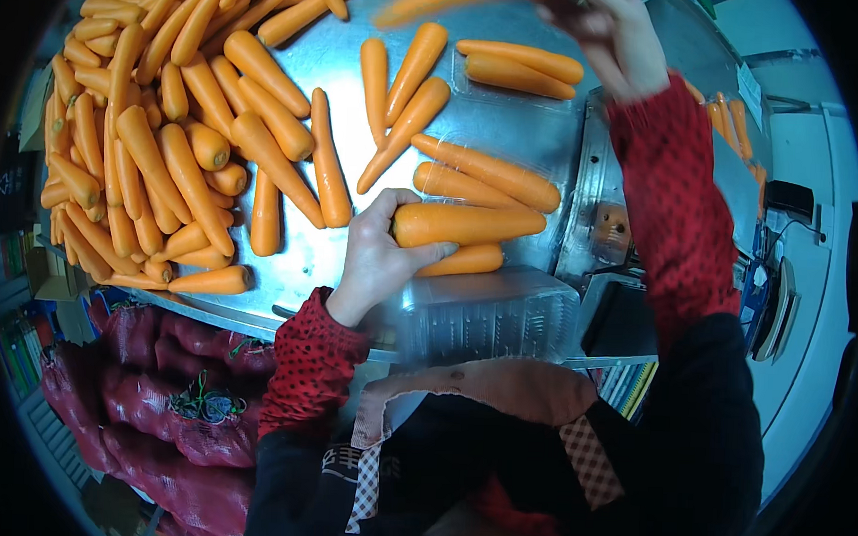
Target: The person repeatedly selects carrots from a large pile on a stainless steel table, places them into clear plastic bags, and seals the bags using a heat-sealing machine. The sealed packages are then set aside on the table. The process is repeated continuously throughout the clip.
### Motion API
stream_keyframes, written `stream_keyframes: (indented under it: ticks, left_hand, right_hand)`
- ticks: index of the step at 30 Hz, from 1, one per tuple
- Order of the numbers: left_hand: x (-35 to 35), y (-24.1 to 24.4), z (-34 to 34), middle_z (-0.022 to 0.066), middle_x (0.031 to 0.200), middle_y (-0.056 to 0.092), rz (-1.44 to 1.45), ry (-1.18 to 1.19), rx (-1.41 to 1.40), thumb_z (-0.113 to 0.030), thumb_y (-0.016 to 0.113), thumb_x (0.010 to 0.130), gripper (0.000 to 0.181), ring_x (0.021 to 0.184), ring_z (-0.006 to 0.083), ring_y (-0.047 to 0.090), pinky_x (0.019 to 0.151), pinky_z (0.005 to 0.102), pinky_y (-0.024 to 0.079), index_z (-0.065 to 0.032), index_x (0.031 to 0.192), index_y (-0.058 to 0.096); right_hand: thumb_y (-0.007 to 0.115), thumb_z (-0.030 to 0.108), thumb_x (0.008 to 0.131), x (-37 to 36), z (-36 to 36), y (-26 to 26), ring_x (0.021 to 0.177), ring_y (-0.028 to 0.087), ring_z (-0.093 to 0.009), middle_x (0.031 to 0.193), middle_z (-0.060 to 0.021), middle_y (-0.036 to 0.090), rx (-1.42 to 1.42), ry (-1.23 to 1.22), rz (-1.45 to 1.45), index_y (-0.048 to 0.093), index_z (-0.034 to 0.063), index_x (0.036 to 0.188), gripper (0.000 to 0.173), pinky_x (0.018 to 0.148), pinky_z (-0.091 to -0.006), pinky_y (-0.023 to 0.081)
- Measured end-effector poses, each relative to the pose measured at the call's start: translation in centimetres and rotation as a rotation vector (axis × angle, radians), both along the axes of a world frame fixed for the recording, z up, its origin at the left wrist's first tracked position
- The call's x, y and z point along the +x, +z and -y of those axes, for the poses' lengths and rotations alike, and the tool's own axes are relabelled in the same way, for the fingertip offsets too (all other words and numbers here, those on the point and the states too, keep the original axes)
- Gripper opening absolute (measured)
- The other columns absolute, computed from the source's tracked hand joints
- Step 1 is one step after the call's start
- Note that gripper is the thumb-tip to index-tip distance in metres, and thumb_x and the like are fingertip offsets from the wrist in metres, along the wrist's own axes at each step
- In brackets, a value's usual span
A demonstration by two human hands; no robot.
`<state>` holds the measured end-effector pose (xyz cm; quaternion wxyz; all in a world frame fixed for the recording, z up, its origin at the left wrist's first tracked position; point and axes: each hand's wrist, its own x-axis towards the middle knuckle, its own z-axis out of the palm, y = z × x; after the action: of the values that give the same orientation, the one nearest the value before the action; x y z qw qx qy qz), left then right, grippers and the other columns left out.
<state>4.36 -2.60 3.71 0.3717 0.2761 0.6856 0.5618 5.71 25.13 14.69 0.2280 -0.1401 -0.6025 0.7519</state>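
My left hand (386, 249) grips the thick end of a large carrot (473, 225), with the thumb across its near side. A second carrot (465, 261) lies just below, partly under that thumb. Two more carrots (489, 172) lie beyond, in what looks like a clear plastic tray. At the top edge my right hand (618, 41), blurred, holds a blurred carrot (445, 1) that points left. A farther clear tray (458, 90) carries two carrots. Nearest my body stands a stack of clear plastic trays (487, 316).
A big pile of loose carrots (143, 144) covers the left of the metal table (294, 277). Three loose carrots (407, 90) lie mid-table. Red mesh sacks (155, 400) stand below left. A metal appliance (592, 174) flanks the right side, with more carrots (731, 126) beyond.
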Motion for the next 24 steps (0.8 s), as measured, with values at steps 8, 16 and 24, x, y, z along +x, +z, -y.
stream_keyframes:
  ticks: [8, 16, 24]
  left_hand:
    - [-0.3, 0.1, -4.9, 0.0116, 0.091, 0.063, -0.372, -0.173, 0.030, -0.016, 0.082, 0.068, 0.047, 0.083, 0.0168, 0.062, 0.076, 0.0284, 0.050, 0.0015, 0.104, 0.057]
    - [-2.1, -1.0, -4.9, 0.0170, 0.108, 0.058, -0.729, -0.215, -0.044, -0.022, 0.081, 0.066, 0.054, 0.098, 0.0316, 0.059, 0.083, 0.0376, 0.048, -0.0005, 0.109, 0.058]
    - [-5.2, -1.7, -4.7, 0.0254, 0.131, 0.043, -0.718, -0.245, -0.073, -0.031, 0.084, 0.061, 0.066, 0.131, 0.0361, 0.035, 0.101, 0.0414, 0.038, -0.0026, 0.114, 0.057]
  right_hand:
    - [0.056, 0.012, 0.089, 14.8, 3.4, -4.2, 0.096, 0.061, -0.029, 0.111, -0.0159, 0.056, -0.414, -0.283, -0.010, 0.041, 0.0024, 0.122, 0.037, 0.077, -0.0414, 0.056]
    - [0.070, 0.002, 0.074, 16.3, 6.6, -10.8, 0.097, 0.057, -0.019, 0.104, -0.0112, 0.056, 0.073, -0.398, 0.415, 0.050, -0.0014, 0.113, 0.044, 0.084, -0.0310, 0.048]
    - [0.070, 0.010, 0.073, 16.3, 6.7, -11.3, 0.103, 0.054, -0.028, 0.106, -0.0149, 0.056, 0.698, -0.156, 0.668, 0.054, 0.0032, 0.111, 0.041, 0.085, -0.0386, 0.046]
